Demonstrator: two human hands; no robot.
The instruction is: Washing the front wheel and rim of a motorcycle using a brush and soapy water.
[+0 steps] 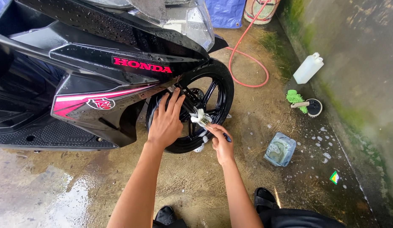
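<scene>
Head view showed the right hand (222,145) gripping a soapy brush (200,117) angled up-left toward the front wheel (217,90), while the left hand's (165,122) open fingers (173,101) rested flat on the tyre beside it.

We see the scooter (91,80) at left, its front wheel (205,105) just behind our hands. On the floor (196,177) right of the wheel lies a tub (280,149); beyond it a jug (308,68) by the wall (357,63), a hose (247,59) behind.

Left hand (165,122) flat on front wheel (192,110), right hand (222,143) gripping soapy brush (201,118)
</scene>
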